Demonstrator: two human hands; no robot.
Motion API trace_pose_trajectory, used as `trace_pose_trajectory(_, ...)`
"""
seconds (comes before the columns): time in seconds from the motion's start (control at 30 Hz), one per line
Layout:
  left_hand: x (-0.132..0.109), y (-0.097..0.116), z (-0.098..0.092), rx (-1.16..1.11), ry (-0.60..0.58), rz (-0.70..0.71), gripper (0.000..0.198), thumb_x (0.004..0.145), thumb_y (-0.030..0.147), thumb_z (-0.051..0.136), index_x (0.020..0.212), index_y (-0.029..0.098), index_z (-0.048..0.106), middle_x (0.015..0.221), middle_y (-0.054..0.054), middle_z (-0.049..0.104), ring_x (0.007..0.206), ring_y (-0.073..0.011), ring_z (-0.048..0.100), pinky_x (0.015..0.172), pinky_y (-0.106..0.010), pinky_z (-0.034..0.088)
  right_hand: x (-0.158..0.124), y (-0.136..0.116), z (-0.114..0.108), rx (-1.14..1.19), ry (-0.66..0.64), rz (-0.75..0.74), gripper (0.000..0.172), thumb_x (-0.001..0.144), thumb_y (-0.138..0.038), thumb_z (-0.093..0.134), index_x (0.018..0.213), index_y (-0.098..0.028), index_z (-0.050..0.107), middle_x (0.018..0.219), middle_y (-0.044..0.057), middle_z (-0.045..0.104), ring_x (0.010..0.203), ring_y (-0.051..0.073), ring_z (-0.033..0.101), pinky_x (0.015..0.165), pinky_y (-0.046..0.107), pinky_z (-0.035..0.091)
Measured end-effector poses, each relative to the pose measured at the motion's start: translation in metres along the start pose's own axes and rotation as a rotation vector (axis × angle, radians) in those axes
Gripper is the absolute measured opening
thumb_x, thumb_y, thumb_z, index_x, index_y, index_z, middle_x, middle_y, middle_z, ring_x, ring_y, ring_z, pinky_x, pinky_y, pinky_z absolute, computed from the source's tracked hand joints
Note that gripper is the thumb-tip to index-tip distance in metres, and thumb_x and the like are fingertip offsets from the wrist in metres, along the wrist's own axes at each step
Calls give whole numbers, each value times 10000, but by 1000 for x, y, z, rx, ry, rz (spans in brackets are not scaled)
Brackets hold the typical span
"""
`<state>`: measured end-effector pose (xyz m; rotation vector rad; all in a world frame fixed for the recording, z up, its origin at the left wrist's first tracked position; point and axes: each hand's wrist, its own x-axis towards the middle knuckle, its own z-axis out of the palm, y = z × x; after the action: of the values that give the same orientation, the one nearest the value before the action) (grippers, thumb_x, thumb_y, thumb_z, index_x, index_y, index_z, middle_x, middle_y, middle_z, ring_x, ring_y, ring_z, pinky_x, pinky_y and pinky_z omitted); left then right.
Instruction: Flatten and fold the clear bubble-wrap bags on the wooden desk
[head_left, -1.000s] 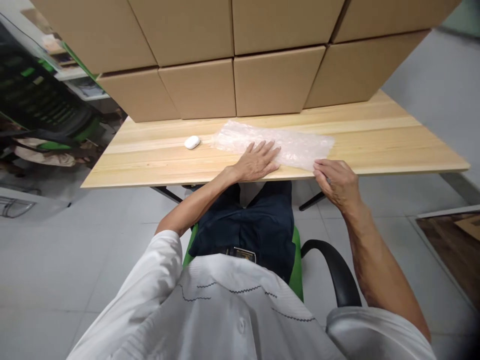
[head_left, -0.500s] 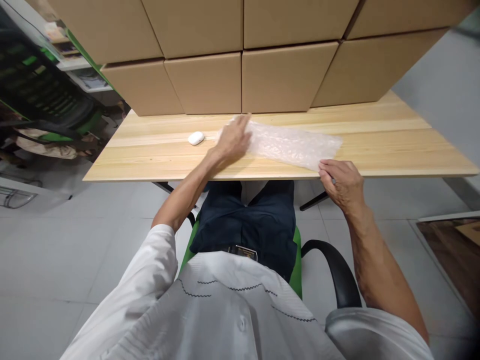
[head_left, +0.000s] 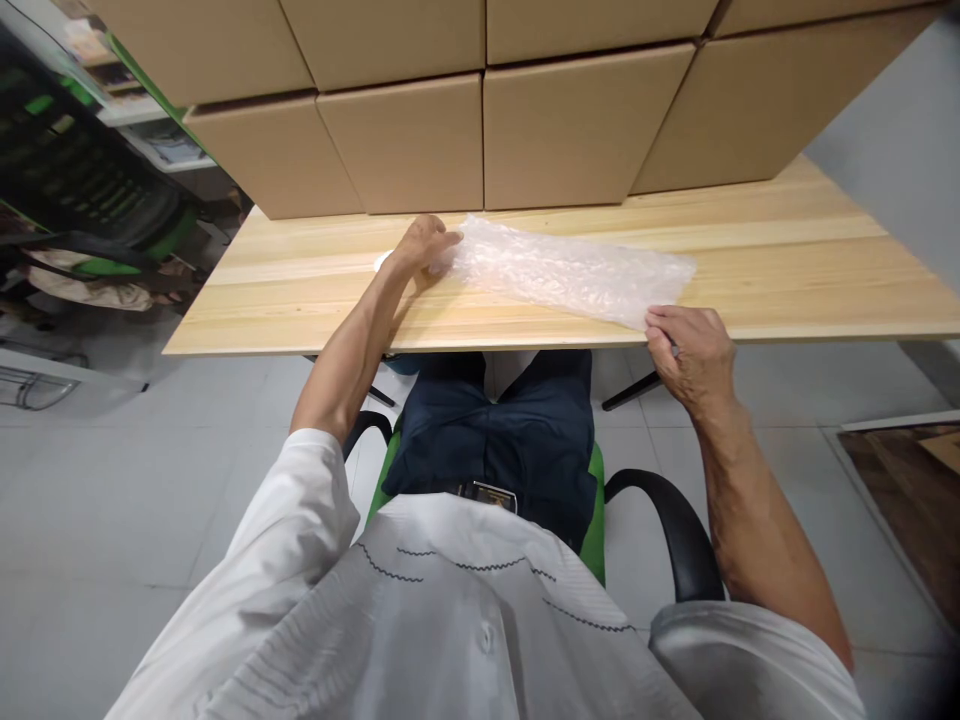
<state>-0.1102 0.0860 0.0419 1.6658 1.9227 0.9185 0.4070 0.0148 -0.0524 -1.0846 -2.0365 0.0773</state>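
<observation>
Bubble wrap (head_left: pixel 559 272): right hand (head_left: pixel 696 355) pinched its near-right corner; whether left hand (head_left: pixel 421 245) gripped, I couldn't tell; light, even tension seemed best.

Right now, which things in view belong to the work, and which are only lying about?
In use:
plastic wrap, pinched by the right hand, left hand at its other end
table beneath

Apparently just lying about:
white object, partly hidden
cardboard boxes, stacked

White object (head_left: pixel 382 260), left of centre: mostly covered by your left grip (head_left: pixel 426 243) and wrist. Plastic wrap's (head_left: pixel 562 265) lower-right corner: under your right grip (head_left: pixel 694 352). Upper cartons (head_left: pixel 390 40) cut at top, surface (head_left: pixel 825 260) at right. Shelf items (head_left: pixel 172 147), upper left: too blurred to name.
</observation>
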Motion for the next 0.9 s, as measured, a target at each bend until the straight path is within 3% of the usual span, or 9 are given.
trace_pose_trajectory(0.1,-3,11,-4,-69,-57,-118,368,1041,249,865,752,243,636,704,-31,651,901,-258,797,899,-426,632,0,-3,-2,10,-20,27,245,1196,-439,593,1113,-367,813,1322,153,956,1325,433,879,1223,706,640)
trace_pose_trajectory(0.17,-4,16,-6,-103,-93,-143,413,1016,215,881,719,266,598,591,26,537,782,-187,668,815,-364,550,0,-2,-2,19,-21,24,242,1193,-434,598,1141,-358,822,1354,157,949,1341,435,878,1225,702,640)
trace_pose_trajectory(0.3,0,24,-5,-226,-70,-107,362,981,154,832,742,263,582,603,39,512,738,-153,554,758,-327,463,-2,3,1,-17,36,-52,297,1219,-448,595,1164,-305,850,1340,184,963,1290,419,907,1177,660,675)
trace_pose_trajectory(0.43,5,33,3,-330,-37,-130,324,966,99,752,776,247,536,669,43,487,682,-140,571,763,-325,529,-2,6,4,-66,65,-104,361,1253,-490,566,1144,-276,836,1299,188,975,1258,383,929,1149,595,693)
trace_pose_trajectory(0.57,2,40,7,-386,-27,-187,207,977,95,727,916,233,586,745,32,576,683,-146,647,806,-358,643,-2,7,6,-84,82,-110,372,1253,-491,551,1135,-275,830,1270,180,978,1250,374,937,1139,578,697)
trace_pose_trajectory(0.67,-9,42,6,-398,-50,-180,182,961,176,803,1079,233,677,867,-8,713,793,-203,793,854,-385,707,-2,5,5,-88,93,-123,373,1252,-484,554,1127,-275,837,1265,171,982,1227,377,945,1125,580,702)
trace_pose_trajectory(0.8,-28,46,2,-345,-105,-131,476,961,311,859,1427,243,789,1107,-94,876,1026,-304,926,916,-417,753,-2,0,1,-59,51,-86,324,1253,-451,575,1157,-298,844,1334,188,973,1290,397,924,1177,622,680)
trace_pose_trajectory(0.9,-38,49,2,-304,-115,-110,648,998,378,842,1630,257,763,1217,-125,922,1035,-306,951,917,-418,763,-1,-4,-1,-49,23,-33,315,1237,-450,571,1146,-315,842,1352,191,968,1309,410,907,1198,656,663)
